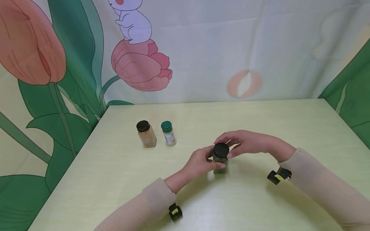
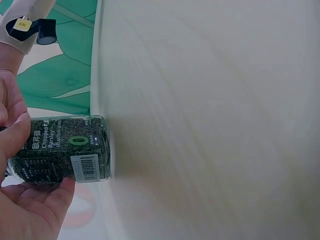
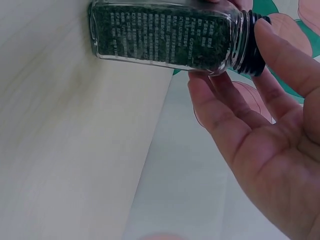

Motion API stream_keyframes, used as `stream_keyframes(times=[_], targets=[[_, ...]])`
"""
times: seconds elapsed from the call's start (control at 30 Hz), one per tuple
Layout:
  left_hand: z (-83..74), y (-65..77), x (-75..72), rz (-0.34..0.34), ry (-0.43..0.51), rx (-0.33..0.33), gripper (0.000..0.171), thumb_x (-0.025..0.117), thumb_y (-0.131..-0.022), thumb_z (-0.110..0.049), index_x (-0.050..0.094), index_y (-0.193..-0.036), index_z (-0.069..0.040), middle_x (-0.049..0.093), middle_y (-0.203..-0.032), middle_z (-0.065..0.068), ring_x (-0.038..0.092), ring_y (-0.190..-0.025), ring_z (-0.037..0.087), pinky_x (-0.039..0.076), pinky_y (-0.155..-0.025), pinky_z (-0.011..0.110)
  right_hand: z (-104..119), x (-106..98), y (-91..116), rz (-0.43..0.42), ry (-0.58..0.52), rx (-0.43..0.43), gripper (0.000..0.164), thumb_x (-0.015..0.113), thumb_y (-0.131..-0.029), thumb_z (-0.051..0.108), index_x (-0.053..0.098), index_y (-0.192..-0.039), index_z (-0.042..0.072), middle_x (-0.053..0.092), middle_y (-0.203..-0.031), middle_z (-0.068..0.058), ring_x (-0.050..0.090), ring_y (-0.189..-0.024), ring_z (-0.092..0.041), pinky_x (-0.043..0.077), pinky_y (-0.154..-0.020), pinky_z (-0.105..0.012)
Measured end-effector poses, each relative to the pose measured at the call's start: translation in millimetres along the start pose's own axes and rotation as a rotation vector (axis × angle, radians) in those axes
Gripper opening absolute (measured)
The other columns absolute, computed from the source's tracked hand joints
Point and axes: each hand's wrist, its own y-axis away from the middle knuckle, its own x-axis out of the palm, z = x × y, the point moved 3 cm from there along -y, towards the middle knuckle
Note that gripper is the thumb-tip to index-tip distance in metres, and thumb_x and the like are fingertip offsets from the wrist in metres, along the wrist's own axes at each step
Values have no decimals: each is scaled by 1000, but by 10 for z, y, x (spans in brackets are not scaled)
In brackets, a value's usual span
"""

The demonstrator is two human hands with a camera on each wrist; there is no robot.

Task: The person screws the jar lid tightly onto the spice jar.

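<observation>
A square glass jar of chopped parsley point(image 1: 220, 165) stands on the table with its black lid point(image 1: 221, 150) on. Around the glass body, my left hand point(image 1: 199, 162) grips it from the left, thumb in front. From the right, my right hand point(image 1: 248, 142) holds the lid between thumb and fingers. Its thumb lies on the lid's side in the right wrist view, where the jar point(image 3: 160, 37) shows lines of white print. In the left wrist view, the parsley label and a barcode point(image 2: 86, 168) face the camera, and the lid is mostly hidden.
Further back on the left stand a black-lidded jar of tan powder point(image 1: 147, 137) and a smaller green-capped bottle point(image 1: 169, 136) with a white label. The pale table point(image 1: 289, 122) ends at a flower-printed cloth point(image 1: 202, 57) behind it.
</observation>
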Motion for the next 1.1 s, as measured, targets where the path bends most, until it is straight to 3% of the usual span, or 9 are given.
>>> stream_keyframes(times=[0.8,1.1], targets=[[-21,12,-10,2,-20,27,51,80,-89,-14,63,-136,-3,70,-133,14,66,-123,27,59,-102,40,-66,181,38,-196,-78,-40,42,72,-94,7,54,-131,-3,65,-126,-24,63,-121,-36,59,-100,-33],[-32,19,-16,-1,-12,50,48,80,-89,-13,65,-133,-3,70,-133,14,66,-124,28,58,-103,42,-88,266,57,-274,-91,-12,42,74,-94,11,54,-130,0,65,-129,-21,61,-125,-38,58,-103,-41]])
